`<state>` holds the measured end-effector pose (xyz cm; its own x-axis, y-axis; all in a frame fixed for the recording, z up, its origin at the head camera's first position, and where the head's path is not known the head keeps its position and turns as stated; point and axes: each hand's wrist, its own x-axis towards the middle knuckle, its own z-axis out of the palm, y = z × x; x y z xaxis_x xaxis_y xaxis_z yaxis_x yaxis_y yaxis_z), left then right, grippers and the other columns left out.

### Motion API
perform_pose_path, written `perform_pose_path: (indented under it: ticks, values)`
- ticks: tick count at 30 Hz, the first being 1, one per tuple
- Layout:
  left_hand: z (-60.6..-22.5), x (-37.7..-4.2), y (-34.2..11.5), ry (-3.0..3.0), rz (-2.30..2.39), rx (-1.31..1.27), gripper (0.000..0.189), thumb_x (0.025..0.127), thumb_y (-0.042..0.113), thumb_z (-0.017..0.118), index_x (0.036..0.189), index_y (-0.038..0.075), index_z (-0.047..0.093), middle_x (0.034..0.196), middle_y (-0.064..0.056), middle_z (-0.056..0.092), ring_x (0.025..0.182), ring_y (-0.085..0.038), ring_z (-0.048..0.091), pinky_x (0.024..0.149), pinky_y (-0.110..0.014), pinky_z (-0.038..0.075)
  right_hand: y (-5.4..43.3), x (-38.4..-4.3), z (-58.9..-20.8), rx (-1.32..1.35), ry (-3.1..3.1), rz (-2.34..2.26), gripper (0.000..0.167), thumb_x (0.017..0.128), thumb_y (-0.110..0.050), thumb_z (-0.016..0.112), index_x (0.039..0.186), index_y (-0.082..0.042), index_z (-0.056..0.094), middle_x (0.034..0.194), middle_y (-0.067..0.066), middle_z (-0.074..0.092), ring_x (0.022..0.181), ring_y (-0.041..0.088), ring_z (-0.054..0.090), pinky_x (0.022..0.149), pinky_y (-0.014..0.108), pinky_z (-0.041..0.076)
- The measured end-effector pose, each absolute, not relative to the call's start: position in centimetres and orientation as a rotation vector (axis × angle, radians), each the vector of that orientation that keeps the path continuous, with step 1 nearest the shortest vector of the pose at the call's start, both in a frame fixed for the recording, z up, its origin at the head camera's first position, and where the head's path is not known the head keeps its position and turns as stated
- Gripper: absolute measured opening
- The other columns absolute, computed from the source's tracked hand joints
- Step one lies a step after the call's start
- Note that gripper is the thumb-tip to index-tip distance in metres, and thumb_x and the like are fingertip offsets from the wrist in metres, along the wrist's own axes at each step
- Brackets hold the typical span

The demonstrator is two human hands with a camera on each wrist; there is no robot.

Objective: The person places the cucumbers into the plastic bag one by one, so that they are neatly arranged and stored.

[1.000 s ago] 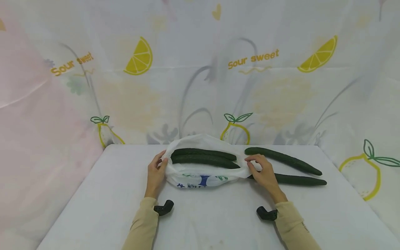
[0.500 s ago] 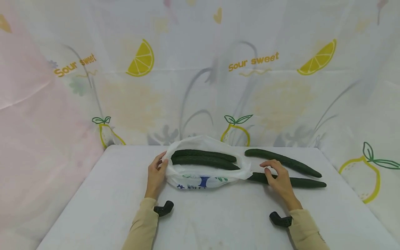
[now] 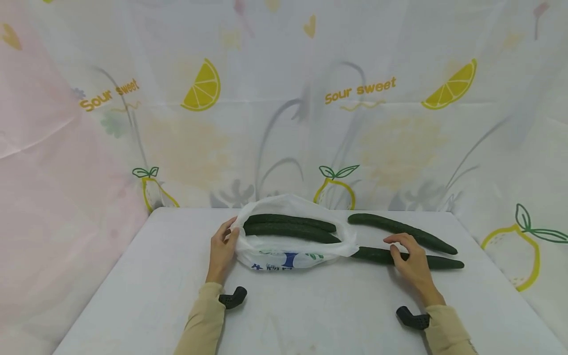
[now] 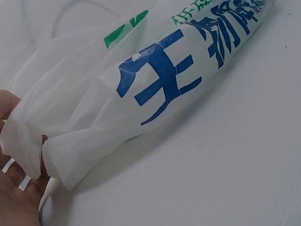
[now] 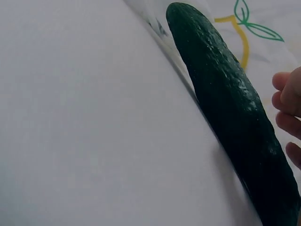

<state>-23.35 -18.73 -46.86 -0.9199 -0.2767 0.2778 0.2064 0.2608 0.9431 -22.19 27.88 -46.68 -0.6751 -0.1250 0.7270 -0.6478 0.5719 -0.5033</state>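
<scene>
A white plastic bag with blue and green print lies on its side, its mouth spread wide. Two dark green cucumbers show through that mouth, side by side. At the bag's left end, my left hand pinches the gathered plastic; in the left wrist view, the thumb and fingers sit around its edge. My right hand is over the nearer loose cucumber, fingers loosely bent and nothing held. The right wrist view shows this cucumber with fingertips beside it.
Behind the right hand lies another loose cucumber, slanting toward the right. A white-covered table bears everything. Printed fabric with lemon drawings hangs at the back and sides.
My right hand has let go of the bag's right rim and moved right, over the nearer loose cucumber. My left hand has stayed at the bag's left end.
</scene>
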Motion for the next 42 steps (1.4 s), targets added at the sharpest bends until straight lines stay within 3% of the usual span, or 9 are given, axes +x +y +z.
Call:
perform_pose_path:
  ticks: [10,17,21,25,31,36,39,42]
  values:
    - [-43.8,-21.4,-17.9,-2.170,-1.702,0.049,0.035,0.094,0.004,0.055,0.129,-0.001,0.055,0.124,-0.022,0.058,0.097,-0.012,0.052,0.074,-0.010,0.042,30.4,-21.2,-47.0,0.529,-2.161,0.982,0.032,0.074,0.022,0.057,0.093,-0.002,0.068,0.092,0.011,0.064,0.100,-0.009,0.050,0.089,0.005,0.031]
    - [-46.8,-23.3,-18.6,-2.146,-1.711,0.067,0.035,0.095,0.013,0.056,0.130,0.009,0.057,0.124,-0.014,0.059,0.094,-0.004,0.050,0.074,-0.011,0.042,32.2,-20.9,-47.1,0.401,-2.194,0.957,0.029,0.076,0.019,0.056,0.091,-0.003,0.068,0.091,0.011,0.063,0.101,-0.014,0.047,0.089,0.004,0.028]
    - [-46.7,-23.3,-18.6,-2.149,-1.677,0.058,0.035,0.095,0.013,0.056,0.129,0.009,0.057,0.122,-0.014,0.060,0.092,-0.004,0.050,0.074,-0.012,0.042,33.0,-20.6,-47.1,0.281,-2.260,0.946,0.022,0.081,0.012,0.056,0.092,-0.003,0.068,0.094,0.010,0.062,0.103,-0.019,0.042,0.090,0.001,0.025]
    - [-46.5,-23.2,-18.5,-2.141,-1.687,0.063,0.035,0.095,0.012,0.056,0.129,0.009,0.057,0.123,-0.014,0.060,0.093,-0.004,0.050,0.074,-0.012,0.042,34.1,-20.0,-47.1,0.196,-2.311,0.927,0.016,0.086,0.005,0.056,0.093,-0.003,0.068,0.095,0.002,0.061,0.102,-0.023,0.038,0.088,0.000,0.023]
    - [-46.5,-23.1,-18.5,-2.138,-1.716,0.059,0.036,0.095,0.012,0.056,0.130,0.009,0.057,0.125,-0.015,0.059,0.094,-0.004,0.050,0.075,-0.011,0.042,35.8,-19.2,-47.0,0.179,-2.341,0.950,0.013,0.089,0.000,0.056,0.093,-0.004,0.068,0.095,-0.029,0.051,0.102,-0.025,0.036,0.088,-0.001,0.022]
    - [-46.6,-23.2,-18.6,-2.161,-1.702,0.070,0.035,0.095,0.012,0.056,0.130,0.011,0.057,0.124,-0.013,0.060,0.092,-0.002,0.051,0.075,-0.012,0.043,36.9,-18.6,-46.8,0.144,-2.458,0.979,0.016,0.095,-0.016,0.055,0.102,-0.008,0.066,0.100,-0.029,0.051,0.102,-0.028,0.030,0.086,0.000,0.021]
    - [-46.7,-23.2,-18.7,-2.165,-1.698,0.081,0.035,0.095,0.012,0.056,0.130,0.012,0.057,0.122,-0.013,0.060,0.090,-0.002,0.052,0.074,-0.013,0.043,37.4,-18.4,-46.5,0.111,-2.574,0.979,0.024,0.097,-0.028,0.052,0.112,-0.013,0.064,0.107,-0.034,0.048,0.106,-0.026,0.030,0.095,0.012,0.027]
    - [-46.8,-23.3,-18.7,-2.162,-1.689,0.077,0.035,0.095,0.012,0.056,0.129,0.011,0.058,0.121,-0.014,0.061,0.090,-0.002,0.052,0.074,-0.012,0.043,37.8,-18.4,-46.3,0.111,-2.665,1.001,0.031,0.097,-0.034,0.051,0.119,-0.013,0.060,0.108,-0.044,0.036,0.118,-0.015,0.033,0.104,0.040,0.030]
